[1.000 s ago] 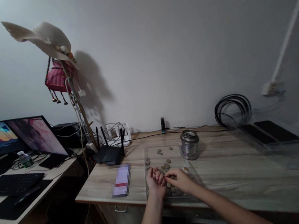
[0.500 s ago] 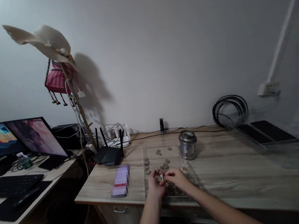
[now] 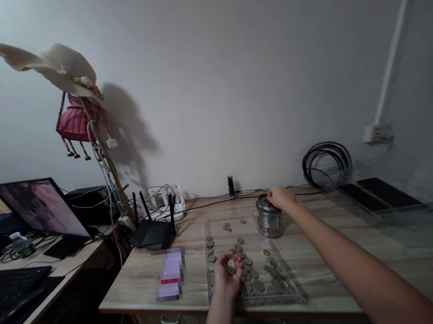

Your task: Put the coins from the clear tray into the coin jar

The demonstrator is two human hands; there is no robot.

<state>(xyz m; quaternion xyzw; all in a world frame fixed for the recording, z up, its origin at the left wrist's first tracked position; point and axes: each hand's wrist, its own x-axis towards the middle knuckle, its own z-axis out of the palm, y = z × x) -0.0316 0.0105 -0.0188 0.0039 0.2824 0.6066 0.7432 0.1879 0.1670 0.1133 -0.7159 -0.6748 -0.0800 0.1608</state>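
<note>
My left hand point(image 3: 227, 275) is palm up over the clear plastic tray point(image 3: 275, 299), its fingers curled around a few coins point(image 3: 232, 271). Several silver and brassy coins point(image 3: 257, 285) lie spread in the tray, some close beside this hand. At the top of a round metal tin point(image 3: 270, 223), my right hand point(image 3: 281, 199) has its fingertips pinched together over the lid. Whatever those fingers hold is too small or hidden to make out. The tin stands upright at the tray's back right corner.
A purple pixelated item point(image 3: 171, 274) lies left of the tray. Behind it stands a black router point(image 3: 153, 234) with antennas. A small dark bottle point(image 3: 231, 187) stands by the wall, and a black cable coil point(image 3: 327, 164) leans further right, near clear panels.
My right hand has moved from beside my left hand up and right to the tin's top. My left hand stays over the tray; the view has shifted slightly.
</note>
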